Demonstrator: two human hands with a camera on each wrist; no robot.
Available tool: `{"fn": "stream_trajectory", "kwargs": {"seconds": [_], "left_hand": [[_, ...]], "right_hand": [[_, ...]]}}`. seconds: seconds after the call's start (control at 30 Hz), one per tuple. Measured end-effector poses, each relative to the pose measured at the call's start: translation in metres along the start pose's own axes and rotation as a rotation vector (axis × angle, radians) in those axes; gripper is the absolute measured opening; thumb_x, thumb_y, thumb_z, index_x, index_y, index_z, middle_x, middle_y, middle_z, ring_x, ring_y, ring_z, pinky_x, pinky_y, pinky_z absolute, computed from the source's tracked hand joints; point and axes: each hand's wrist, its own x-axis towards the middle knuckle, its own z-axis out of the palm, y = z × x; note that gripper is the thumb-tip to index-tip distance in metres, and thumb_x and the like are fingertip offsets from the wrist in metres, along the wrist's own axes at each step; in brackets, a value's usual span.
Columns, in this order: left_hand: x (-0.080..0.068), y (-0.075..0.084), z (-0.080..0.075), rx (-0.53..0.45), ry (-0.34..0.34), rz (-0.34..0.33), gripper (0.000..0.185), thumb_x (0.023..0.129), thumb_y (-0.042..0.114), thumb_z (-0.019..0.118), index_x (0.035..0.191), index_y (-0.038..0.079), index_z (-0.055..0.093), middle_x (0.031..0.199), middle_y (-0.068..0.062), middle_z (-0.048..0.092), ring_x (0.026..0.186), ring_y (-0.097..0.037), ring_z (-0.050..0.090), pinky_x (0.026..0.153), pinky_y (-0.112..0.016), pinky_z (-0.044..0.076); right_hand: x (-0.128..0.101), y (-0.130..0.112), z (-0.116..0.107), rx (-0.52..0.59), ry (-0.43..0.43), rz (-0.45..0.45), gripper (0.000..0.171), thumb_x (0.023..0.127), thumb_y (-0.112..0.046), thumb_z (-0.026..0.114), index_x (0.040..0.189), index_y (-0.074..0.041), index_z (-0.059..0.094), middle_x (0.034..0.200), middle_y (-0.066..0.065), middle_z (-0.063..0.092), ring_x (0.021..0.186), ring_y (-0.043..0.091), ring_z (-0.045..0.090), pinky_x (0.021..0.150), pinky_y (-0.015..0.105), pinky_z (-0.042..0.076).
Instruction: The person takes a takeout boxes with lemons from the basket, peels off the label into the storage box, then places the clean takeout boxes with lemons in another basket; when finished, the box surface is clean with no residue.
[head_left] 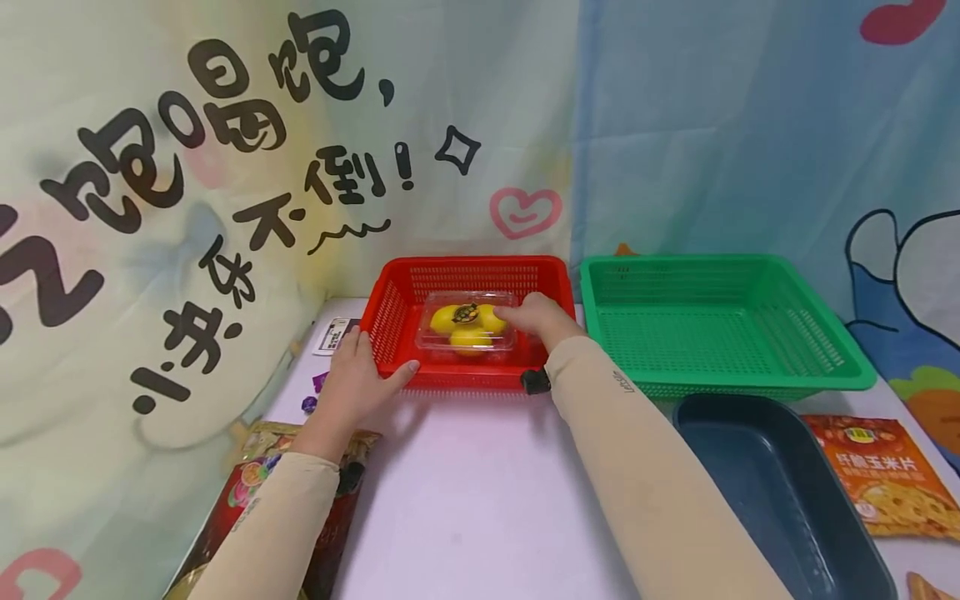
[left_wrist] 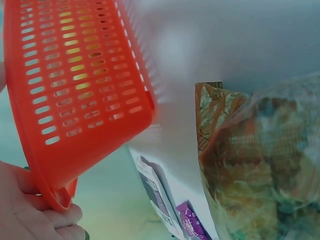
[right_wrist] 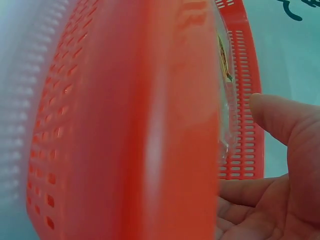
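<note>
A red plastic basket (head_left: pixel 457 377) with slotted walls stands at the back of the table. In it lies a clear plastic box (head_left: pixel 491 343) of yellow lemons (head_left: pixel 470 337) with a dark label on its lid. My left hand (head_left: pixel 354 385) grips the basket's front left corner; the left wrist view shows its fingers (left_wrist: pixel 62 216) curled under the rim. My right hand (head_left: pixel 545 321) reaches over the basket's right side, thumb extended at the box's right end. In the right wrist view its fingers look loose, partly hidden behind the red rim.
A green basket (head_left: pixel 720 387) stands to the right, with a dark blue tray (head_left: pixel 772 492) in front and an orange snack bag (head_left: pixel 885 475) beside it. At the left lie a dark red food bag (head_left: pixel 341 500), a white packet (head_left: pixel 334 335) and small purple packets (head_left: pixel 309 404). A printed cloth hangs behind.
</note>
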Motion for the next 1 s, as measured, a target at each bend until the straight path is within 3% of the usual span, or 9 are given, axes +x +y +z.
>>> {"fn": "stream_trajectory", "kwargs": {"seconds": [0.33, 1.0], "left_hand": [[-0.002, 0.001, 0.002, 0.013, 0.009, 0.016, 0.115, 0.092, 0.067, 0.063, 0.164, -0.008, 0.015, 0.173, -0.026, 0.013, 0.160, -0.046, 0.017, 0.118, -0.067, 0.040], [-0.001, -0.001, 0.002, 0.020, 0.008, 0.013, 0.117, 0.091, 0.070, 0.063, 0.164, -0.007, 0.014, 0.173, -0.027, 0.012, 0.159, -0.048, 0.017, 0.117, -0.068, 0.040]], "right_hand": [[0.001, 0.003, 0.010, 0.021, -0.027, 0.026, 0.068, 0.100, -0.054, 0.061, 0.142, -0.002, 0.054, 0.128, 0.015, 0.065, 0.115, 0.028, 0.062, 0.108, 0.042, 0.056], [0.010, 0.011, 0.026, 0.248, 0.012, 0.090, 0.060, 0.099, -0.047, 0.069, 0.140, -0.006, 0.053, 0.126, 0.012, 0.065, 0.111, 0.027, 0.063, 0.106, 0.040, 0.058]]}}
